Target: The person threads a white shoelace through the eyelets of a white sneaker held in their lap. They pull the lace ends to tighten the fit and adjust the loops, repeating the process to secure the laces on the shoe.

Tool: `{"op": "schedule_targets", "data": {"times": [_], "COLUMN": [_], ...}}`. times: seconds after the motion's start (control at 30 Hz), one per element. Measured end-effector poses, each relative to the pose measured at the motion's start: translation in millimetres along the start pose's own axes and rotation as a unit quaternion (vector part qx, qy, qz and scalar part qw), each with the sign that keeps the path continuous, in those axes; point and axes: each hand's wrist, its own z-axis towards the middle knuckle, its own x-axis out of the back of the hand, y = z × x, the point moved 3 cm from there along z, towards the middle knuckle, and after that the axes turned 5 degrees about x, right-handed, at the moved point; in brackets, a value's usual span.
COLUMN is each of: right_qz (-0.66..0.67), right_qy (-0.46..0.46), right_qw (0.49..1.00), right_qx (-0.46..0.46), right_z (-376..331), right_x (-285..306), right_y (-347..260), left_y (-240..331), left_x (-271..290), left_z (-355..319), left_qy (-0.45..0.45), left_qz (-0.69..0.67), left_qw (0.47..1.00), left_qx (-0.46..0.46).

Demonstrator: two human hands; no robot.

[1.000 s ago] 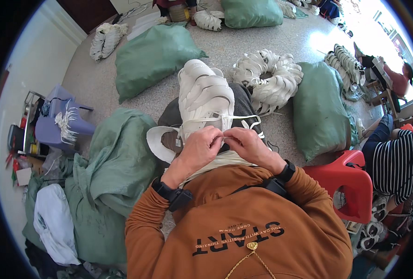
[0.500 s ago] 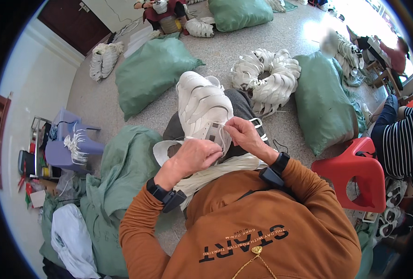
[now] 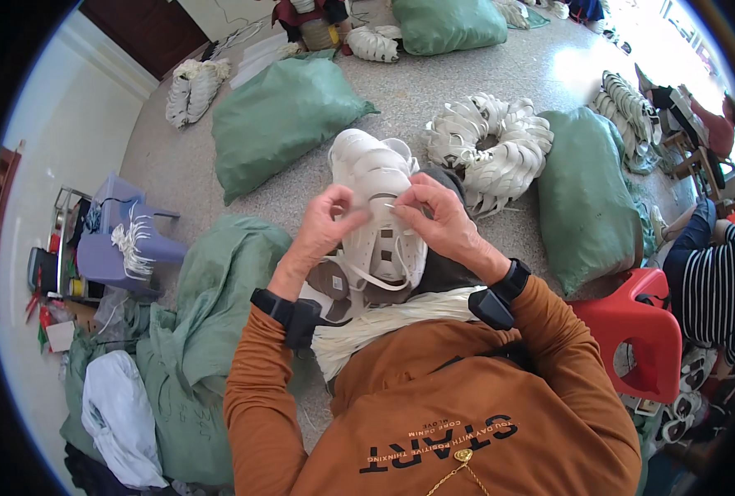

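A chain of nested white shoe uppers lies across my lap, the nearest one showing its eyelet strips and dark square patches. At its right side my right hand pinches the tip of a white shoelace between thumb and forefinger. My left hand is raised over the left edge of the upper, thumb and forefinger apart; its fingertips are slightly blurred and no lace shows between them. Below the hands a loose lace loop crosses the upper's opening. A bundle of pale laces lies across my waist.
Green sacks stand ahead and to the right, with a ring of white uppers between them. A purple stool with laces is at left, a red stool at right. Other people sit farther off.
Both hands have moved up the upper, away from my body, and farther apart. My left hand's closed fingers have spread. The upper's eyelet area is now more exposed.
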Motion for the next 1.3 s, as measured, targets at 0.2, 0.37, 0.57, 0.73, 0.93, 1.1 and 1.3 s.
{"op": "schedule_targets", "data": {"times": [0.2,0.37,0.57,0.73,0.93,1.1,1.3], "right_qz": [0.0,0.088,0.056,-0.14,0.001,0.119,0.061], "right_qy": [-0.038,-0.056,-0.041,0.042,-0.073,-0.071,-0.098], "right_qw": [0.997,0.99,0.995,0.989,0.987,0.967,0.984], "right_qx": [-0.065,-0.095,-0.073,0.03,-0.146,-0.213,-0.139], "right_z": [56,35,20,13,-19,-25,-30], "right_x": [-6,-15,-5,26,7,11,19], "right_y": [37,58,54,23,22,34,30], "left_y": [-22,9,15,14,31,37,32], "left_x": [3,-4,-28,-40,-48,-59,-63], "left_z": [11,-16,-16,-19,-19,-23,-21], "left_qy": [0.049,0.015,-0.006,0.046,0.051,0.109,0.073], "left_qz": [-0.269,-0.348,-0.065,-0.106,0.01,0.124,0.051], "left_qw": [0.961,0.937,0.998,0.991,0.997,0.986,0.996], "left_qx": [0.036,0.008,0.023,0.064,0.054,0.013,0.023]}}
